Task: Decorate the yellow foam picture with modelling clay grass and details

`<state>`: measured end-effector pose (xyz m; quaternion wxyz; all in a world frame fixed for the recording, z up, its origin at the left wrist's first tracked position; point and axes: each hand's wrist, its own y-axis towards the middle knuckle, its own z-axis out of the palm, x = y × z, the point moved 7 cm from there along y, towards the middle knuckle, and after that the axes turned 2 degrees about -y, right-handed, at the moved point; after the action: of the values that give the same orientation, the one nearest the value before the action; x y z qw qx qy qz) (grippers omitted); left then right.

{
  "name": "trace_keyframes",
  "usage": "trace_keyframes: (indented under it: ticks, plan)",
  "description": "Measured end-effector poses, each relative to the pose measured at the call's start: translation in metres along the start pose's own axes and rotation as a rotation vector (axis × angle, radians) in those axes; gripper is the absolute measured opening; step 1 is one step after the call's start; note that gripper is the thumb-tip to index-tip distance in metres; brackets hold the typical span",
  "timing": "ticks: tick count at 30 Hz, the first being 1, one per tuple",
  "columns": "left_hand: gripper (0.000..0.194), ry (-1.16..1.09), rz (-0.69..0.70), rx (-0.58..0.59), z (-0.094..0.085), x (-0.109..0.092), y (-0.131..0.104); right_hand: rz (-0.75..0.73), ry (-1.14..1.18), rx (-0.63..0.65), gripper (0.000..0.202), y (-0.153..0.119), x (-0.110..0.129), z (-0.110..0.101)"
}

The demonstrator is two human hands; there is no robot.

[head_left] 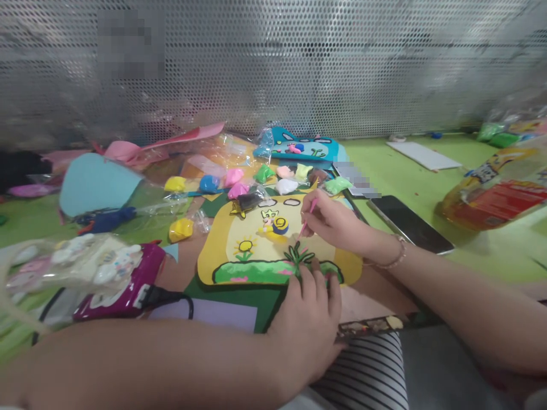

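Observation:
A yellow clay picture board [209,253] lies in front of me, with a snail [280,226], a sunflower [245,246], clouds and a green grass strip outlined in black. My right hand [331,222] pinches a thin pink stick-like tool [308,219], its lower tip close above a dark green spiky plant [298,253]. Over the lower right edge of the board rests my left hand [310,307], fingers spread and touching the grass area near the plant. I see nothing held in it; the fingers cover part of the grass strip.
Behind the board sit several bagged clay lumps [209,183] in different colours and a blue clay picture [305,149]. A phone [410,223] and a bottle of yellow liquid [491,188] stand to the right. A purple bag [149,265] lies left. A perforated metal panel [273,62] rises behind.

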<state>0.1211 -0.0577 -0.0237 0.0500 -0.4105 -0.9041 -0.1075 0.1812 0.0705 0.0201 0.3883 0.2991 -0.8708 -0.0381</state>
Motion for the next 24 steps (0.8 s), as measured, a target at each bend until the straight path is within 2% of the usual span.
trace_keyframes:
  ticks: [14, 24]
  plan:
    - [0.086, -0.005, 0.005, 0.037, 0.0028, 0.0002, 0.0006, 0.014, -0.054, 0.006, 0.004, -0.0011, 0.0018, -0.0016]
    - [0.086, -0.001, -0.003, -0.007, 0.0016, 0.0007, 0.0007, -0.015, -0.073, 0.002, 0.001, -0.0022, 0.0012, -0.0006]
